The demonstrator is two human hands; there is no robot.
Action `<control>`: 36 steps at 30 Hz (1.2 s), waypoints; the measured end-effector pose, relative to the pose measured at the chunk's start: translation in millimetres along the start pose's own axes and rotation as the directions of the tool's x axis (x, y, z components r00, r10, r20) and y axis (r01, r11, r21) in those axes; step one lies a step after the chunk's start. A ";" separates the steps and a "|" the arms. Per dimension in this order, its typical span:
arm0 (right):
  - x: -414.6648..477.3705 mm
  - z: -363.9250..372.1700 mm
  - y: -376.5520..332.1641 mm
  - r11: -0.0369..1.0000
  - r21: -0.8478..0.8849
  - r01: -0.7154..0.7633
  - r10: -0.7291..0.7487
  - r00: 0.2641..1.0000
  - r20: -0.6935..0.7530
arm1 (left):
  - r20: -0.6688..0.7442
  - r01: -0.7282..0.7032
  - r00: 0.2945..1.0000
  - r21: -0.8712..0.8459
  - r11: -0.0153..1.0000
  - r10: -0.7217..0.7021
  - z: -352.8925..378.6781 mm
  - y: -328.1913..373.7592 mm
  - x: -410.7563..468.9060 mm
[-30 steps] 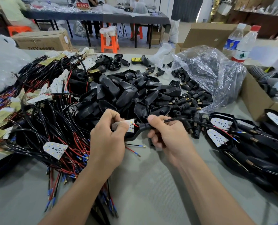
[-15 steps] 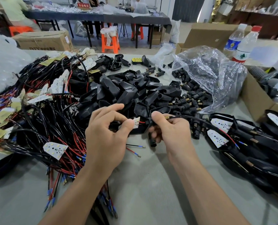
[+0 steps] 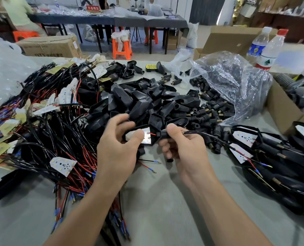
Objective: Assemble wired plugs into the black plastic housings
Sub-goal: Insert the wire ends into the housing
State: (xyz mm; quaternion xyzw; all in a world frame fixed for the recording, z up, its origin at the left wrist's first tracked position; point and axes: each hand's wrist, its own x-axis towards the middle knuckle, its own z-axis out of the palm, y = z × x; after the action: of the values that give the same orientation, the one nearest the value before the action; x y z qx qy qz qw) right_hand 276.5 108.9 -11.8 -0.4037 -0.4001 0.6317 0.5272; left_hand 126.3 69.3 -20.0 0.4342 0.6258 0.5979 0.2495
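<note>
- A black housing (image 3: 156,132) is held just above the middle of the tabletop (image 3: 165,206), with a white board (image 3: 147,137) seated inside it;
- its wide end is gripped by the left hand (image 3: 117,150), thumb pressed on the board; its neck is pinched by the right hand (image 3: 181,146), beyond which a black wire (image 3: 209,136) is led rightward;
- loose housings (image 3: 138,102) are heaped just behind; wired boards (image 3: 59,139) are tangled along the left edge; a clear bag (image 3: 233,82) is laid toward the far right corner.

left grip (image 3: 117,150): holds black housing (image 3: 154,130), thumb on board (image 3: 147,137) | right grip (image 3: 183,150): pinches wired plug (image 3: 163,134)
</note>
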 end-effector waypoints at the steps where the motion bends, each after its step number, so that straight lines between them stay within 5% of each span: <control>1: -0.3 -0.3 -0.9 1.000 0.018 -0.007 0.007 1.000 0.004 | 0.071 0.022 0.997 -0.014 1.000 -0.021 -0.2 1.8 0.6; 10: -3.1 -5.4 -7.0 0.971 -0.229 0.061 -0.052 0.998 0.044 | 0.101 0.115 0.990 -0.239 0.964 -0.093 -2.7 4.7 0.4; 13: -8.5 -13.6 -9.3 0.643 -0.735 0.215 -0.356 0.934 -0.038 | 0.056 0.135 0.991 -0.238 0.962 -0.125 -5.6 6.4 3.8; 16: -21.0 -9.0 -17.4 0.395 -0.830 0.393 -0.685 0.729 0.019 | 0.055 0.174 0.985 -0.234 0.957 -0.165 -9.3 8.7 5.3; 19: -25.2 0.8 -14.1 0.119 -0.848 0.516 -0.582 0.728 0.362 | 0.115 0.208 0.976 -0.256 0.944 -0.184 -9.6 7.7 4.2; 22: -25.1 -1.4 -13.5 0.106 -0.883 0.457 -0.507 0.788 0.348 | 0.083 0.205 0.978 -0.298 0.932 -0.189 -6.9 6.7 5.0; 26: -11.7 -26.4 -36.4 0.048 -0.967 0.252 -0.691 0.707 0.150 | -0.021 0.114 0.992 -0.233 0.966 -0.122 -8.3 1.1 9.1; 31: 14.0 -78.2 -61.6 0.273 -0.950 -0.154 -0.687 0.660 -0.304 | -0.129 0.007 0.992 0.019 1.000 -0.004 -11.1 3.3 5.8; 33: 17.0 -74.9 -56.7 0.281 -0.957 -0.071 -0.726 0.636 -0.260 | -0.112 -0.048 0.991 0.162 0.986 0.067 -12.1 6.4 4.1; 36: 20.4 -49.0 -31.7 0.271 -0.941 0.204 -0.622 0.783 -0.009 | 0.010 -0.170 0.983 0.438 0.883 0.184 -14.3 7.8 0.3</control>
State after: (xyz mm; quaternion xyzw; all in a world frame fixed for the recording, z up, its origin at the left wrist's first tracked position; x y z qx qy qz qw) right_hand 330.6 136.9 -1.4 -0.6126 -0.6579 0.0535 0.4349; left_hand 116.2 61.2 -10.1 0.5249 0.7055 0.4694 0.0801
